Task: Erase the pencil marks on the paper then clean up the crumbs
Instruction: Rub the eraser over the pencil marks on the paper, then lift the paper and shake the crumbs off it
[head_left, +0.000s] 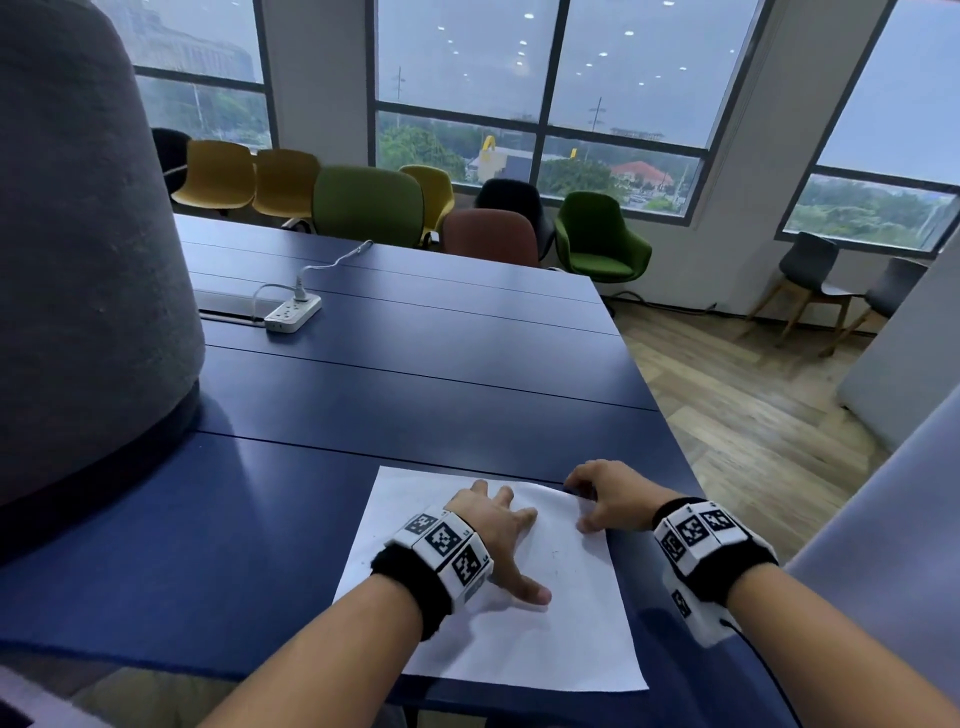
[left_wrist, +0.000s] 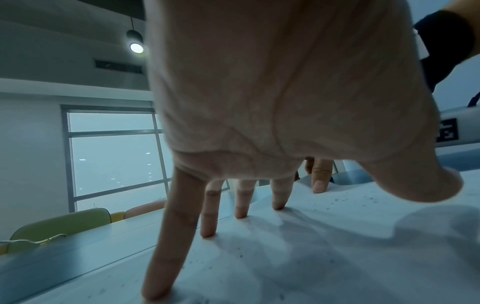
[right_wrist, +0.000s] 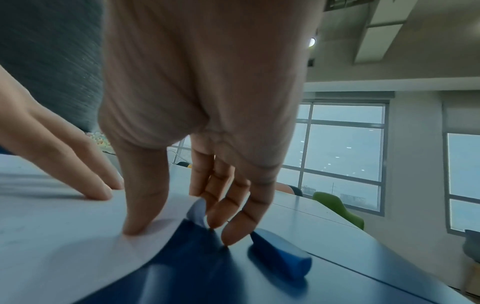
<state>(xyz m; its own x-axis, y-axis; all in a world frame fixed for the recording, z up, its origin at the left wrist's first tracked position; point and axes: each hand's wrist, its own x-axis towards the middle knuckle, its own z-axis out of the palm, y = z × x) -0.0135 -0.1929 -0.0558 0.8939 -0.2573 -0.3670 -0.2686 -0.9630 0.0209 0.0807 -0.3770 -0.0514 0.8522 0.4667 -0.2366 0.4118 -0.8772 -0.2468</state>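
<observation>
A white sheet of paper lies on the blue table near its front right corner. My left hand presses on the sheet with straight, spread fingers. Dark eraser crumbs speckle the paper around them. My right hand is at the sheet's far right corner. Its thumb lies on top, and its curled fingers lift the curled-up corner. A blue eraser lies loose on the table just right of those fingers.
A large grey felt-covered form stands on the table at the left. A white power strip with its cable lies further back. The table's right edge runs close to my right hand. Chairs line the far side.
</observation>
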